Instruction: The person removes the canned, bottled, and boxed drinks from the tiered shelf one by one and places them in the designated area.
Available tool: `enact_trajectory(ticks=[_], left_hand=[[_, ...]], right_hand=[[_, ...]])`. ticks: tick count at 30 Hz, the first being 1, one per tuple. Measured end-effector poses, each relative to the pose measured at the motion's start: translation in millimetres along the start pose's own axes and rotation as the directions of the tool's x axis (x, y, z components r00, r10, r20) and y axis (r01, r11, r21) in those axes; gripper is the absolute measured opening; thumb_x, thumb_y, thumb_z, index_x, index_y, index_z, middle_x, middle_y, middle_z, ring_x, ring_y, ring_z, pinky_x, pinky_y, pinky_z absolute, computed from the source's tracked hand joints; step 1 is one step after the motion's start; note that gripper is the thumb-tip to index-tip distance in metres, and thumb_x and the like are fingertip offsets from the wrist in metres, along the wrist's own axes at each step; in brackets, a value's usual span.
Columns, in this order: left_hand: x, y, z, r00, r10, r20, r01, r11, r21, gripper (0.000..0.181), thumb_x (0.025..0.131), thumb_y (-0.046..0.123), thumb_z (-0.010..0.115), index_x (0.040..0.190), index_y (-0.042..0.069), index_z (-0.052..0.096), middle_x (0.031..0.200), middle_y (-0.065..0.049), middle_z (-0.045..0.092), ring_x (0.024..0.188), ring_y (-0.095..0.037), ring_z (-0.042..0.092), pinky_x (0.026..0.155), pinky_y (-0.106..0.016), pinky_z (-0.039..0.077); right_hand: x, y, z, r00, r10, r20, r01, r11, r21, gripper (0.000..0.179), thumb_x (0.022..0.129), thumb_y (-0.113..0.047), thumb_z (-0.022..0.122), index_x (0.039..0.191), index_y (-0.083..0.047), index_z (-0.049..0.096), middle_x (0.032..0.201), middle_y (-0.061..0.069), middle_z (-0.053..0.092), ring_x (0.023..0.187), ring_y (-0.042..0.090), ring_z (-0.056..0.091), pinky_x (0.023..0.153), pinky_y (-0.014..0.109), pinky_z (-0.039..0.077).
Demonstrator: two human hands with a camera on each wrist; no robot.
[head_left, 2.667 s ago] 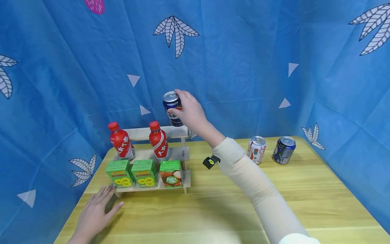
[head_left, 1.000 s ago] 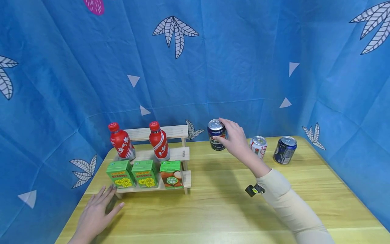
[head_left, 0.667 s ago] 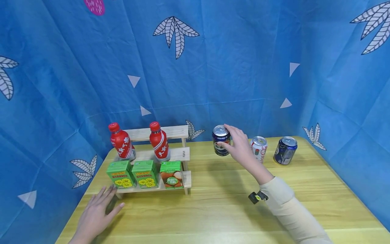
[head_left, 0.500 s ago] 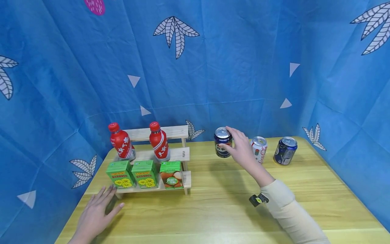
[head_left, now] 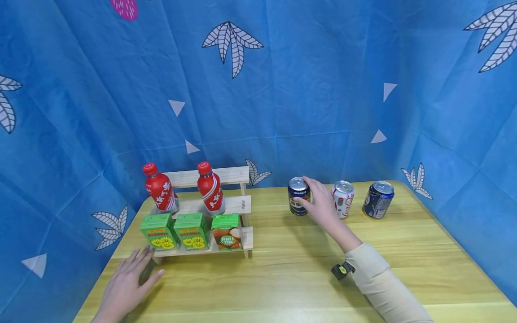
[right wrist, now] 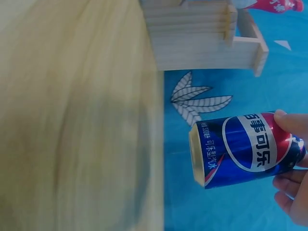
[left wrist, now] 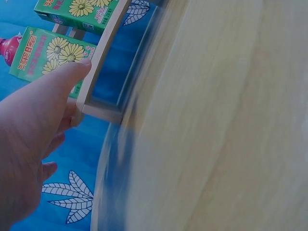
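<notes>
My right hand [head_left: 324, 207] grips a dark blue Pepsi can [head_left: 298, 202], thumb on the near side and fingers behind. In the right wrist view the upright can [right wrist: 245, 149] shows its base a little above the tabletop. Just right of it stands a white Coca-Cola can [head_left: 343, 199], and beyond that another dark blue can [head_left: 378, 200]. My left hand [head_left: 125, 285] lies with straight fingers at the front left corner of a wooden tiered rack [head_left: 247, 237]. Its fingertips touch the rack near a green drink carton [head_left: 159, 232].
On the rack's front step stand a second green carton [head_left: 191, 231] and a green-and-brown carton [head_left: 227, 232]. Two red bottles, one left [head_left: 160, 188] and one right [head_left: 211, 188], stand on the middle step. A blue curtain [head_left: 315, 89] encloses the wooden table [head_left: 282, 278].
My right hand has carried the Pepsi can from above the rack's top step rightward and down, beside the Coca-Cola can. Recently it lowered further. My left hand has stayed put.
</notes>
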State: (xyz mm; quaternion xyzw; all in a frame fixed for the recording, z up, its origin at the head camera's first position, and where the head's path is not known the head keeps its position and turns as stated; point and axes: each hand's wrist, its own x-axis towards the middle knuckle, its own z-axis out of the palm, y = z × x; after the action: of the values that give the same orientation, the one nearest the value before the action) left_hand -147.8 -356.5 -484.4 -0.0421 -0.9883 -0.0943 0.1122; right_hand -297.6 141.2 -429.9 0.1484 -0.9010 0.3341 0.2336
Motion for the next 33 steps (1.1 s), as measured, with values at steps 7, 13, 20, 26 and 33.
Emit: enact_trajectory(ticks=[7,13,20,26,33], left_hand=[[1.4,-1.5,2.2,1.000,-0.019,0.022,0.019,1.000,0.008,0.083,0.090,0.063,0.055,0.144,0.001,0.046,0.148,-0.025,0.044,0.138,-0.048,0.036,0.111,-0.069,0.026],[1.0,-0.2,1.1,0.999,-0.026,0.035,0.026,1.000,0.002,0.083,0.090,0.063,0.055,0.144,0.001,0.045,0.149,-0.026,0.043,0.139,-0.049,0.035,0.112,-0.069,0.025],[1.6,-1.5,2.8,0.999,-0.026,0.033,0.026,1.000,0.002,0.083,0.090,0.064,0.054,0.144,0.001,0.045,0.149,-0.026,0.043,0.139,-0.048,0.035,0.112,-0.069,0.025],[1.8,-1.8,3.1,0.999,-0.024,0.029,0.024,1.000,0.005,0.083,0.090,0.063,0.054,0.145,0.001,0.045,0.149,-0.026,0.043,0.139,-0.048,0.035,0.113,-0.068,0.025],[1.8,-2.0,2.7,0.999,-0.026,0.032,0.026,1.000,0.002,0.083,0.090,0.063,0.054,0.145,0.002,0.044,0.149,-0.026,0.042,0.139,-0.048,0.034,0.113,-0.068,0.025]], right_hand=[[-2.4,10,5,0.999,0.028,0.026,-0.029,0.999,0.022,0.069,0.086,-0.029,0.075,0.143,-0.004,0.045,0.140,0.023,0.052,0.130,0.042,0.047,0.111,0.060,0.037],[-2.2,17,11,0.999,0.044,0.032,-0.044,0.999,0.018,0.069,0.086,-0.030,0.075,0.142,-0.004,0.046,0.139,0.023,0.052,0.129,0.042,0.047,0.111,0.060,0.035],[-1.0,25,16,0.996,0.074,0.045,-0.074,0.997,0.003,0.069,0.086,-0.031,0.074,0.143,-0.004,0.045,0.140,0.022,0.052,0.129,0.043,0.048,0.111,0.062,0.034],[0.1,30,21,0.995,0.087,0.056,-0.087,0.996,0.009,0.069,0.087,-0.030,0.074,0.143,-0.004,0.044,0.139,0.023,0.053,0.129,0.042,0.048,0.111,0.061,0.035],[1.8,35,27,0.993,0.096,0.065,-0.097,0.995,0.019,0.069,0.088,-0.028,0.073,0.144,-0.001,0.043,0.141,0.025,0.050,0.130,0.043,0.047,0.110,0.061,0.038]])
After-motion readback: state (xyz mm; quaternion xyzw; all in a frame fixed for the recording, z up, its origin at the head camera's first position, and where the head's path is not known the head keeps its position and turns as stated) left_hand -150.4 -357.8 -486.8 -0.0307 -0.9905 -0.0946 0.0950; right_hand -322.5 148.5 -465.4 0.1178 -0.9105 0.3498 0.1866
